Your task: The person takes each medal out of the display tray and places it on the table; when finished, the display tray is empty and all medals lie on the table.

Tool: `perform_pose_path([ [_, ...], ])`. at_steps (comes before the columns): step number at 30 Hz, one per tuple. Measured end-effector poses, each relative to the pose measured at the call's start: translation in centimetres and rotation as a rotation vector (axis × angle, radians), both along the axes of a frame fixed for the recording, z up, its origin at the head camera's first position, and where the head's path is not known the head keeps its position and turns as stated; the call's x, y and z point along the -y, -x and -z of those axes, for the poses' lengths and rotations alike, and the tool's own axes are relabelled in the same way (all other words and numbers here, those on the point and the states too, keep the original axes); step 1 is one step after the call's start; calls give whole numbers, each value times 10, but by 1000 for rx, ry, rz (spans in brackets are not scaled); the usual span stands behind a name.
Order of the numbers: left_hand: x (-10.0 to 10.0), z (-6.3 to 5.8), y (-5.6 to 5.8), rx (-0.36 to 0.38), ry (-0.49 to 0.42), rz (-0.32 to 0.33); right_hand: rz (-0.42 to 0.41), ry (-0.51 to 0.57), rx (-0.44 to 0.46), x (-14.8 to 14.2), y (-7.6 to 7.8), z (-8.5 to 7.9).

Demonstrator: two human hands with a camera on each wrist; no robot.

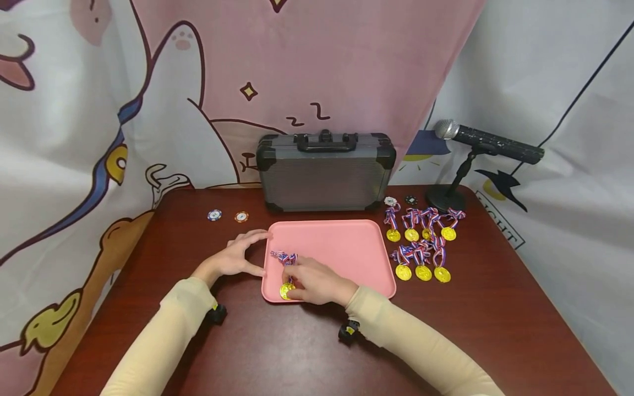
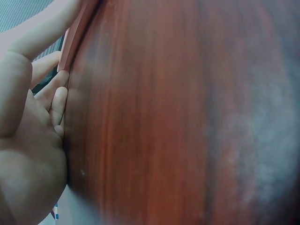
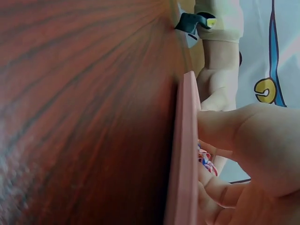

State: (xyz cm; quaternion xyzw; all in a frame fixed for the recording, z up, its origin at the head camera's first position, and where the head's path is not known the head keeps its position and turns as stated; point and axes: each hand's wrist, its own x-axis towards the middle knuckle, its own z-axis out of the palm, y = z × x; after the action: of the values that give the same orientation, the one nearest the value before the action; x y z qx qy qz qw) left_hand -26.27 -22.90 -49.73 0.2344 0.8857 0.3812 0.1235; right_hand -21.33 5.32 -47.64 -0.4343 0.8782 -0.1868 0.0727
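Observation:
A pink tray (image 1: 342, 250) lies on the table. Near its left end is a gold medal (image 1: 286, 290) on a red, white and blue ribbon (image 1: 284, 257). My right hand (image 1: 317, 280) reaches over the tray and holds this medal, its thumb at the disc and its curled fingers over the ribbon. In the right wrist view, the hand (image 3: 262, 150) hides most of the medal. My left hand (image 1: 233, 258) is at the tray's left rim, thumb and fingers spread, with the fingertips right at the edge. The left wrist view shows the hand (image 2: 28, 140) low beside the tray.
To the tray's right lie several gold medals (image 1: 423, 272) in two rows. A grey case (image 1: 324, 179) stands behind the tray. A microphone (image 1: 495, 143) on a stand is at the back right. Poker chips (image 1: 214, 215) lie at the back left, others beside the case's right end.

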Motion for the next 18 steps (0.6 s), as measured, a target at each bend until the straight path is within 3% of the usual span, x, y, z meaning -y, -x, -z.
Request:
perform_pose_path([
  [9,0,0,2,1,-8,1,-63,206,242,-8,2,-3],
  [18,1,3,2,0,-5,9,-30,241,457,-40,7,-7],
])
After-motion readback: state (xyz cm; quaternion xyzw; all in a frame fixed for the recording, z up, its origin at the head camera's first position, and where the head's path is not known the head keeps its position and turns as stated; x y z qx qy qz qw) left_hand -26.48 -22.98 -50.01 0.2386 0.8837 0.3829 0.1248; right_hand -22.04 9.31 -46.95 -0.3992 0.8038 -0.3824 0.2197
